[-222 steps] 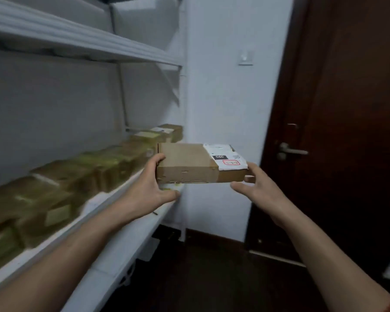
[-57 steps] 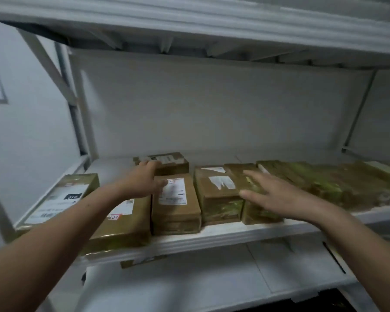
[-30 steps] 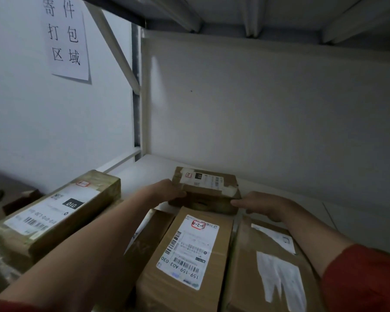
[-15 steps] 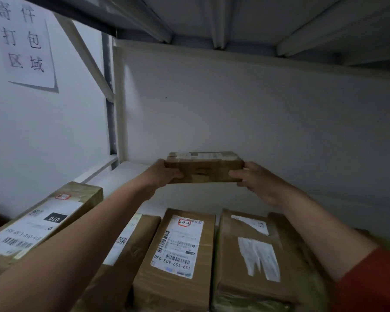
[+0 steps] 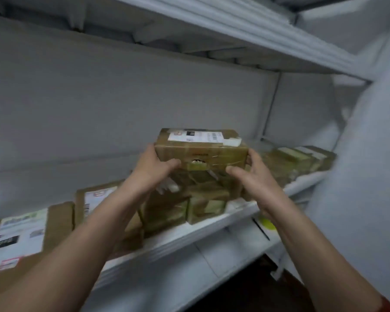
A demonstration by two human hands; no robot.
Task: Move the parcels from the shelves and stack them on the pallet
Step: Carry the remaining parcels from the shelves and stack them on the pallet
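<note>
Both hands, left hand (image 5: 154, 170) and right hand (image 5: 252, 176), clamp cardboard parcel (image 5: 200, 152) ends; keep level, clear shelf (image 5: 212, 224) edge.

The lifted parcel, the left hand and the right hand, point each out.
lifted parcel (image 5: 223, 155), head view, front face
left hand (image 5: 154, 170), head view, back of hand
right hand (image 5: 254, 176), head view, back of hand
</note>
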